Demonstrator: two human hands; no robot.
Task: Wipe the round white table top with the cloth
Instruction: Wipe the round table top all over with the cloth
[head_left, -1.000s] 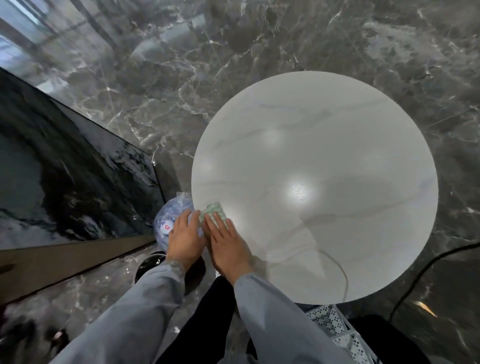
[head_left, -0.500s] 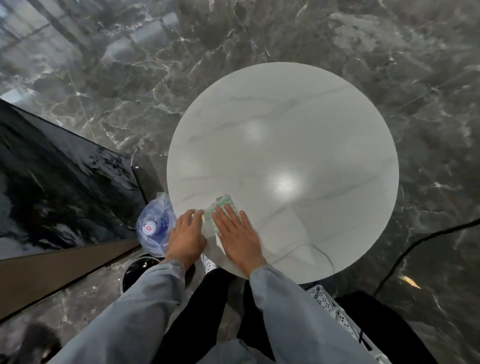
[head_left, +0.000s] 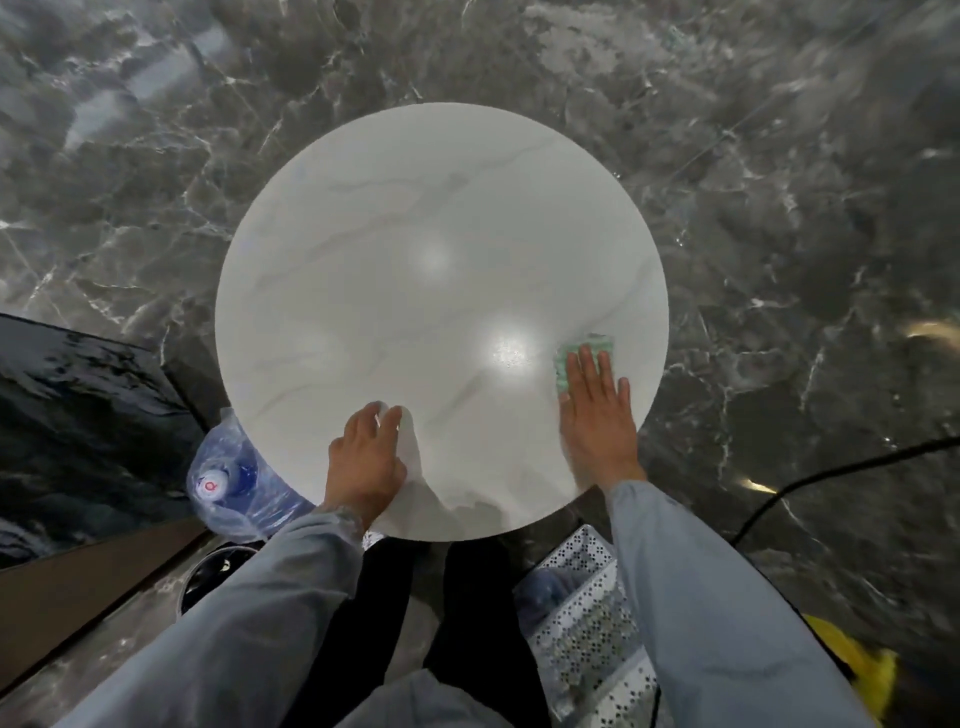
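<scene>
Over at the left edge runs a dark glossy cabinet (head_left: 78, 415), and tucked between it and the table sits a water bottle wrapped in clear plastic (head_left: 228, 483), its cap facing up, half hidden under the rim. The round white table top (head_left: 415, 234) fills the middle, shining with two bright spots of ceiling light. The person's left hand (head_left: 366, 460) rests on the near part of the top, fingers loosely spread and slightly curled, gripping nothing. Well apart from it, near the right rim, the right hand (head_left: 597, 415) lies flat with fingers stretched out, pressing down on the green cloth (head_left: 584, 348), which peeks out beyond the fingertips. Below it stands a white perforated crate (head_left: 587, 613), and a black cable (head_left: 831, 473) crosses the marble floor (head_left: 779, 156).
</scene>
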